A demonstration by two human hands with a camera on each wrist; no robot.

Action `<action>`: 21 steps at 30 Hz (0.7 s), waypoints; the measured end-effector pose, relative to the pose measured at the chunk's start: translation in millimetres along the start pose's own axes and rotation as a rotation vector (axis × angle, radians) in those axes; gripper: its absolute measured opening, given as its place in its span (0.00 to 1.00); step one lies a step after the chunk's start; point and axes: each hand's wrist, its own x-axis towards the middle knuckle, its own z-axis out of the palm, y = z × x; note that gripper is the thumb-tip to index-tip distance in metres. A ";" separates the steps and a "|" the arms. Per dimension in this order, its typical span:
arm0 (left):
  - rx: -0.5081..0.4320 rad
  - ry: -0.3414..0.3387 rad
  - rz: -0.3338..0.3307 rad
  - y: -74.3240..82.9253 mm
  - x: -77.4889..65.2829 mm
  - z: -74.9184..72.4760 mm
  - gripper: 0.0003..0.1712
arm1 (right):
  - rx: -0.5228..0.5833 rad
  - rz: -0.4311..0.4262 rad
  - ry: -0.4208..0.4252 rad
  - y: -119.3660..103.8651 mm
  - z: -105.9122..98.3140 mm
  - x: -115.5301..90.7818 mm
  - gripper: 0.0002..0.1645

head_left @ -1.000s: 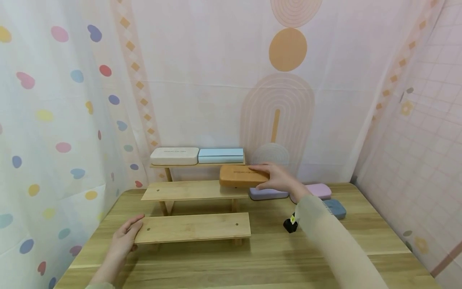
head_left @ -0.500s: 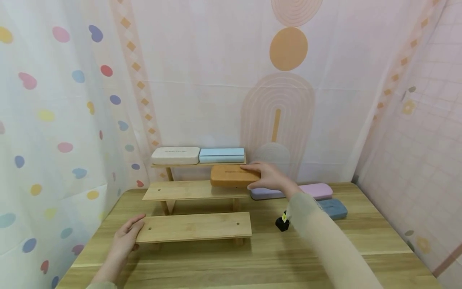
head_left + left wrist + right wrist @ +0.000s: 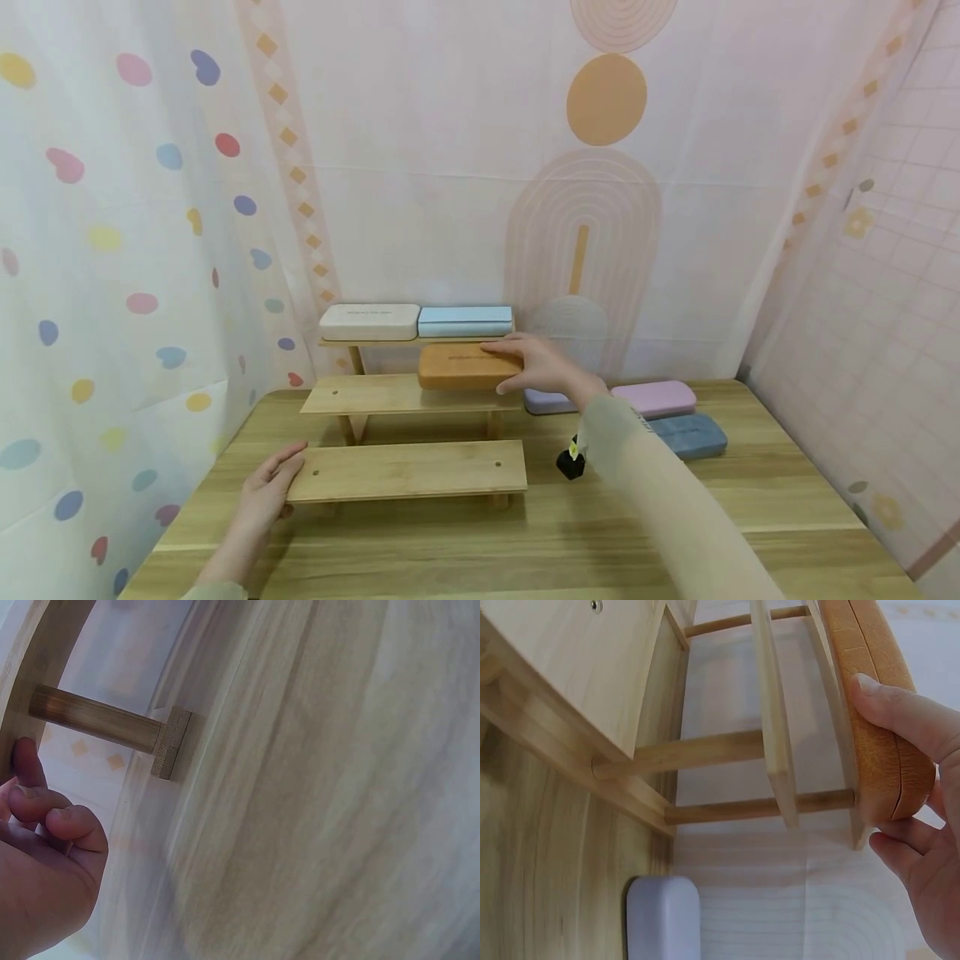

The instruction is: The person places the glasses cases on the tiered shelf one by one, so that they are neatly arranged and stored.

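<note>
My right hand pinches the right end of an orange-brown glasses case, thumb on one side and fingers on the other. The case overlaps the middle step of a three-step wooden display rack in the head view. In the right wrist view its leathery side and seam show beside the rack's rods. My left hand grips the left end of the lowest step, with fingers curled at its underside in the left wrist view. On the top step sit a white glasses case and a light blue one.
Right of the rack on the wooden table lie a lavender case, a pink case and a blue case. A small black object shows by the right sleeve. Patterned curtains hang behind and on both sides.
My right hand has carried the orange-brown glasses case leftward along the middle step. My left hand keeps its grip on the lowest step. The head view has shifted slightly.
</note>
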 end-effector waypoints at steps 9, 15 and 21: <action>-0.011 0.021 0.008 1.7 -1.5 3.0 0.32 | -0.051 -0.023 0.000 -4.2 12.0 11.8 0.43; -0.005 0.026 0.002 1.9 -4.1 2.6 0.32 | -0.060 -0.019 -0.012 -10.4 18.1 20.5 0.43; 0.004 0.030 -0.003 0.5 -3.5 2.8 0.32 | -0.046 -0.027 0.001 -17.7 21.3 27.9 0.44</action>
